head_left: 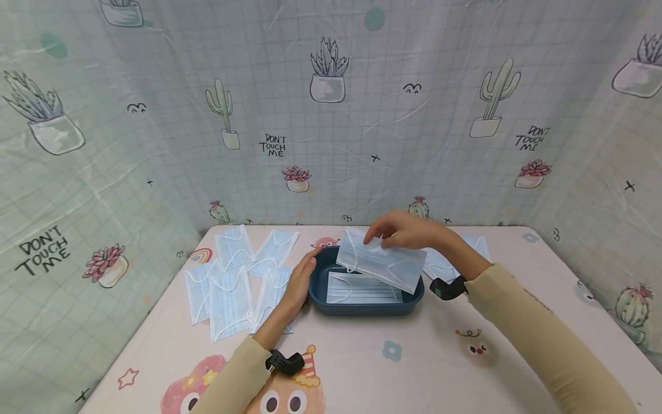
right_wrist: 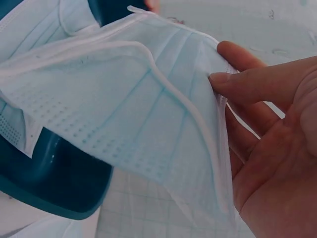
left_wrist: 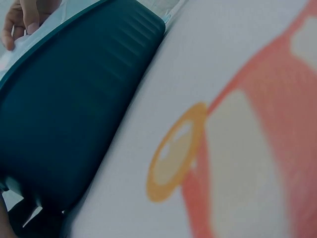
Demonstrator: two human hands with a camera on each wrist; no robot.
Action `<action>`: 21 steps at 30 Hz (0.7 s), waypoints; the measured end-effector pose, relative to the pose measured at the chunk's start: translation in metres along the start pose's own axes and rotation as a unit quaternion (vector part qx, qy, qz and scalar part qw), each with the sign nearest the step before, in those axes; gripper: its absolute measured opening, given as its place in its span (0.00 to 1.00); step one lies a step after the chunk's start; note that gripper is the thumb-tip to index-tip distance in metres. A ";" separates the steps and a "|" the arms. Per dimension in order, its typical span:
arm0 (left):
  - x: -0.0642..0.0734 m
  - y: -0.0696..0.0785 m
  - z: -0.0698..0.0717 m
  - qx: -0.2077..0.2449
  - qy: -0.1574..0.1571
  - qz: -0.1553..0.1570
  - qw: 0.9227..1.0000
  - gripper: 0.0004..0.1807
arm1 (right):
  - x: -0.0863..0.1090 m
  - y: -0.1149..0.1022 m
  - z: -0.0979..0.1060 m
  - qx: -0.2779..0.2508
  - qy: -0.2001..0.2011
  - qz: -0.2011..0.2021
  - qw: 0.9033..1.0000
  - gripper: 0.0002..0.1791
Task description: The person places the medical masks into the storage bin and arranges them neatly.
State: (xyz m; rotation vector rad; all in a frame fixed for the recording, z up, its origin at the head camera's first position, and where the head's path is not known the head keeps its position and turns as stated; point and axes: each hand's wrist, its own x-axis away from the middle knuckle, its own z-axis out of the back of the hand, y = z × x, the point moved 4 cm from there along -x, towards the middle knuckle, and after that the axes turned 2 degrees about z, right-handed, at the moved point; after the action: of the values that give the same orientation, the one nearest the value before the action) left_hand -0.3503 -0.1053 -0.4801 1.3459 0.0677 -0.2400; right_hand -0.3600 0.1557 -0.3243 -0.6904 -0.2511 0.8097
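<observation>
A pale blue disposable face mask hangs tilted over the dark blue plastic container. My right hand pinches its upper edge. In the right wrist view, the thumb presses the mask's edge against the fingers, and a white ear loop crosses the pleats. Inside the container lies another face mask, partly covered by the held one. My left hand rests along the container's left side with its fingers extended at the rim. The container's outer wall fills much of the left wrist view.
Several loose face masks lie spread and overlapping left of the container. More mask material lies to the right, partly behind the right forearm. A patterned curtain stands behind the printed tablecloth.
</observation>
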 end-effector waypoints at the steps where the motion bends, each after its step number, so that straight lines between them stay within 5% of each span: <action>1: 0.000 0.000 0.000 0.002 0.000 -0.002 1.000 0.25 | -0.003 0.000 -0.002 0.000 -0.009 0.003 1.000 0.20; 21: -0.001 -0.001 0.000 0.008 -0.004 0.013 1.000 0.26 | -0.034 0.009 -0.034 -0.072 -0.133 0.011 0.989 0.19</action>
State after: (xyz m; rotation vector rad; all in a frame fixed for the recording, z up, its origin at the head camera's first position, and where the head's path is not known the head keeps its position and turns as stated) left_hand -0.3513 -0.1051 -0.4810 1.3603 0.0412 -0.2248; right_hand -0.3729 0.1189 -0.3540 -0.7209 -0.5476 0.9107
